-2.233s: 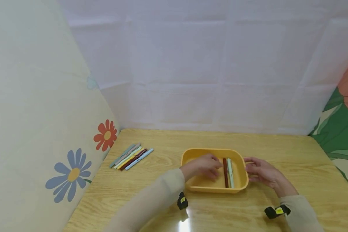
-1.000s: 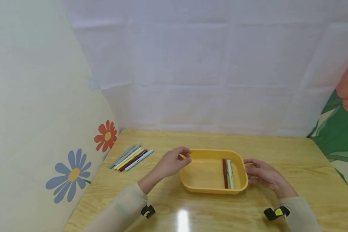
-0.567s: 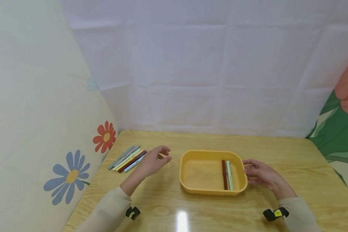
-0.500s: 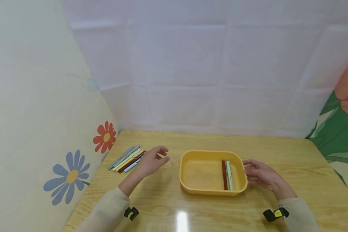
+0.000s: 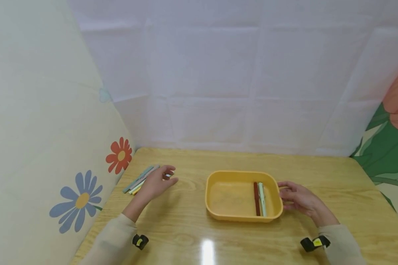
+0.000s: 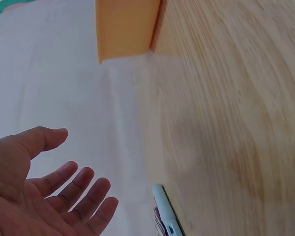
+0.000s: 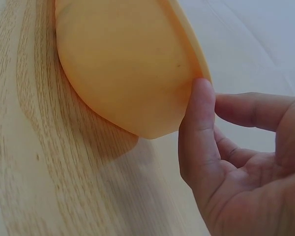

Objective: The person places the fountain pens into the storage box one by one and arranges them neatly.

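My left hand (image 5: pixel 157 183) hovers over a bundle of several pens (image 5: pixel 138 180) at the left of the table, its fingers spread and holding nothing. It hides part of the bundle in the head view. A light blue pen (image 6: pixel 165 209) shows beyond the fingers in the left wrist view. Mid-table stands a yellow tray (image 5: pixel 222 219). Inside it, toward the right end, a dark red pen (image 5: pixel 257 198) and a pale green pen (image 5: pixel 262 198) lie side by side. Fingertips of my right hand (image 5: pixel 302 200) touch the tray's right wall near the rim, loosely bent.
The wooden table (image 5: pixel 182 235) meets a white cloth (image 5: pixel 199 92) at its back edge. A flower-printed panel (image 5: pixel 69 129) rises along the left, and a tulip-printed one (image 5: pixel 394 147) stands at the right.
My left hand has come out of the tray and moved left to the pen bundle, covering part of it. My right hand stays at the tray's right end.
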Tool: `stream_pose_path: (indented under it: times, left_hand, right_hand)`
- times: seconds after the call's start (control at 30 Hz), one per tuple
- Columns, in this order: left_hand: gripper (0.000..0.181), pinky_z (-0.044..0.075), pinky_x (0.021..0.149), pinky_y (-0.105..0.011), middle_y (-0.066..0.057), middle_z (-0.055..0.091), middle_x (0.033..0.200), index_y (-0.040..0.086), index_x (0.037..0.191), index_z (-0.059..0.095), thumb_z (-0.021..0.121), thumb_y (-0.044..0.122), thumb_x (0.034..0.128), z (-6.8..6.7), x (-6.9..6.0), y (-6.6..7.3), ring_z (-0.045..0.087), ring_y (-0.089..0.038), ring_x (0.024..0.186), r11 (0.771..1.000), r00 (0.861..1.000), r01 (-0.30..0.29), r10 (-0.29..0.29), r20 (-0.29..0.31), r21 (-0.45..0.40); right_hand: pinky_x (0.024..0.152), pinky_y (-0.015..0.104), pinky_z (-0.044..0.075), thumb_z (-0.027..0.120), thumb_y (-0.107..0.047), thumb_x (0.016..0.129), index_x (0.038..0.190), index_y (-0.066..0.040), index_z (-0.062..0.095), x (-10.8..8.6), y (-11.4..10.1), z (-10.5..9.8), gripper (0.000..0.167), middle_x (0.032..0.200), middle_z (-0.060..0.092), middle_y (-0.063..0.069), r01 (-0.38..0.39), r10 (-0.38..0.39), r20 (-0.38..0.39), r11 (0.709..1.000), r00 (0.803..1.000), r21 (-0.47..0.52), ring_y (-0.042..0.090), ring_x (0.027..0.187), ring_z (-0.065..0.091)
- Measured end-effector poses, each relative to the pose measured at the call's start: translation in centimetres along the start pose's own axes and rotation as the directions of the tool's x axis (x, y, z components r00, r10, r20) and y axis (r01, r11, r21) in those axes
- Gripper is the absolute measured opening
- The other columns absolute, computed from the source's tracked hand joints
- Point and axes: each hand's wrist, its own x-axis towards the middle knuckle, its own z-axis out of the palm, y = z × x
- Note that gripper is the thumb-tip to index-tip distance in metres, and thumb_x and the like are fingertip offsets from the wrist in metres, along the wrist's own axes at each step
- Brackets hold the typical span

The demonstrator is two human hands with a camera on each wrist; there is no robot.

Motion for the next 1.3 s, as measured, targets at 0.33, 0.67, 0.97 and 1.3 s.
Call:
stream_pose_path:
  times: [0.33, 0.67, 0.97, 1.3]
  left_hand:
    - [0.049, 0.054, 0.093, -0.055, -0.023, 0.062, 0.131, 0.002, 0.137, 0.056, 0.070, 0.025, 0.0961, -1.0, 0.0, -1.9, 0.060, -0.042, 0.118, 0.995, 0.999, 0.044, -0.042, -0.017, 0.091]
    - [0.047, 0.048, 0.100, -0.061, -0.028, 0.040, 0.154, -0.002, 0.134, 0.060, 0.072, 0.018, 0.0929, -0.9, 0.1, -2.9, 0.052, -0.048, 0.128, 0.966, 0.999, 0.048, -0.049, -0.003, 0.253]
    - [0.053, 0.038, 0.109, -0.066, -0.026, 0.049, 0.148, -0.002, 0.138, 0.057, 0.072, 0.020, 0.0929, -0.8, 0.6, -3.3, 0.043, -0.053, 0.134, 0.925, 0.993, 0.113, -0.117, -0.010, 0.363]
    - [0.045, 0.052, 0.091, -0.059, -0.024, 0.063, 0.128, -0.002, 0.129, 0.064, 0.073, 0.021, 0.0910, -0.4, 0.5, -3.9, 0.060, -0.044, 0.115, 0.902, 0.990, 0.130, -0.140, -0.007, 0.410]
  right_hand:
    - [0.077, 0.033, 0.062, 0.058, -0.011, 0.102, 0.145, 0.009, 0.032, -0.1, 0.0, 0.0, 0.055, 0.110, 0.063, 0.004, -0.004, 0.004, 0.004, 1.000, 1.000, 0.000, 0.016, 0.095, 0.065]
    - [0.077, 0.033, 0.062, 0.059, -0.011, 0.102, 0.146, 0.009, 0.033, 0.0, 0.3, -0.1, 0.055, 0.108, 0.063, 0.005, -0.003, 0.003, 0.005, 1.000, 1.000, 0.013, 0.017, 0.094, 0.066]
    - [0.075, 0.032, 0.062, 0.058, -0.010, 0.103, 0.145, 0.009, 0.034, 0.2, 0.1, -0.2, 0.053, 0.105, 0.065, 0.005, 0.016, -0.016, 0.010, 1.000, 1.000, 0.018, 0.016, 0.092, 0.066]
    - [0.077, 0.032, 0.062, 0.059, -0.012, 0.103, 0.147, 0.009, 0.031, 0.1, 0.1, -0.2, 0.057, 0.108, 0.064, 0.005, 0.014, -0.014, 0.015, 1.000, 1.000, 0.015, 0.016, 0.093, 0.066]
